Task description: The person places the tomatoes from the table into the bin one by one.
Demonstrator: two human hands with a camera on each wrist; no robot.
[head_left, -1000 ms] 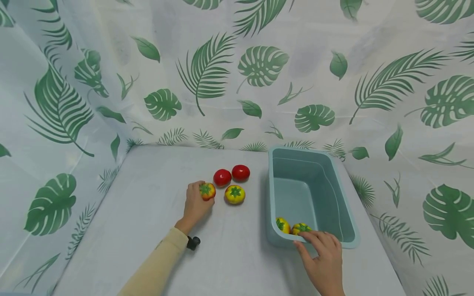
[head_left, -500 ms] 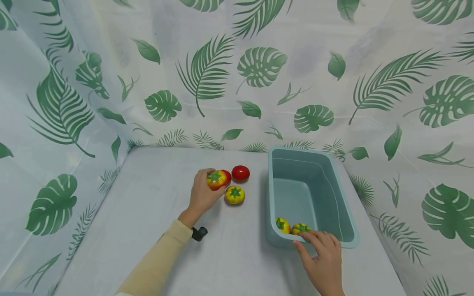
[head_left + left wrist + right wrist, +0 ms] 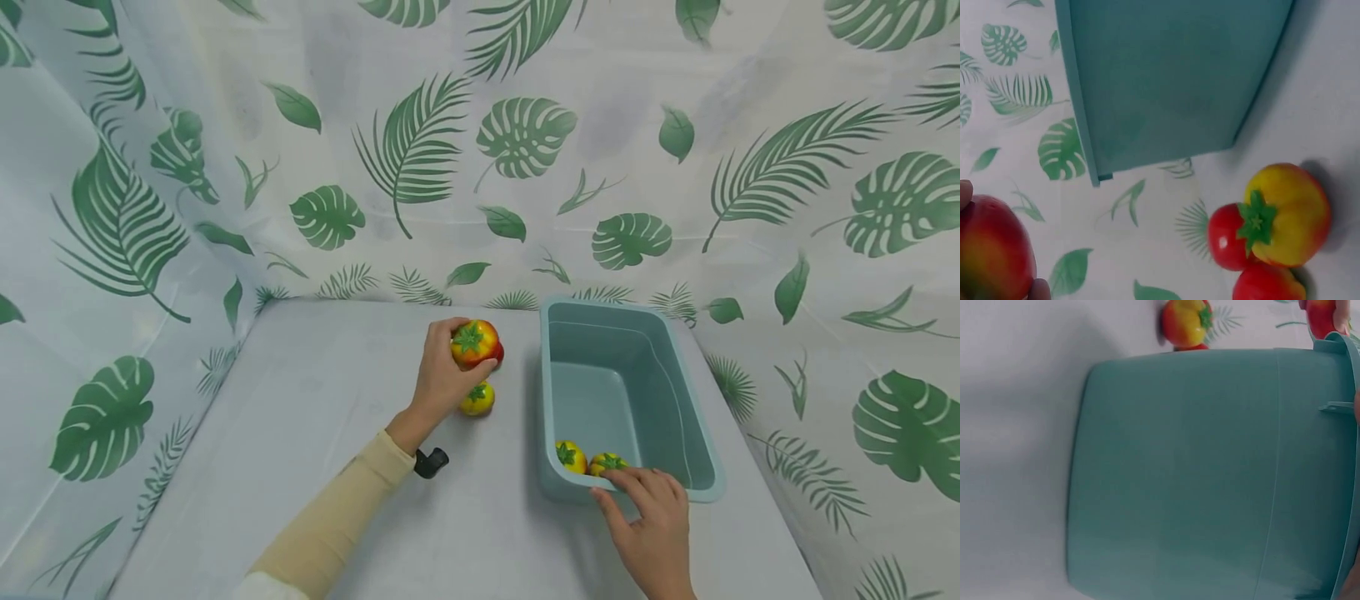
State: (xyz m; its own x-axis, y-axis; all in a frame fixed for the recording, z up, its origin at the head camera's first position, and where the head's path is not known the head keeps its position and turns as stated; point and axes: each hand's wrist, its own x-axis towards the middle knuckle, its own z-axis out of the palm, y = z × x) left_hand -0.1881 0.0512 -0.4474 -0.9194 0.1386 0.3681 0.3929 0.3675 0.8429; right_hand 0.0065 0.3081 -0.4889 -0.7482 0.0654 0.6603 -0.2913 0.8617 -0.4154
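My left hand (image 3: 442, 371) grips a red-and-yellow toy tomato (image 3: 472, 342) with a green leafy top, raised above the table; its red side shows in the left wrist view. Below it, a yellow-and-red tomato (image 3: 478, 402) sits on the table. It lies against two red tomatoes (image 3: 1227, 237) in the left wrist view; the head view mostly hides these behind the held one. My right hand (image 3: 651, 525) holds the near rim of a blue-green plastic bin (image 3: 546, 400), fingers over the edge and thumb outside. Inside, two yellow tomatoes (image 3: 570, 458) rest at the near end.
The bin stands on the right part of a white-covered table (image 3: 315, 400). A leaf-patterned curtain (image 3: 420, 250) hangs behind and along both sides. A black wrist-camera mount (image 3: 431, 462) sticks out from my left wrist.
My left hand has lifted the red-and-yellow tomato and carried it right, over the red tomatoes toward the bin. My right hand has stayed on the bin's rim.
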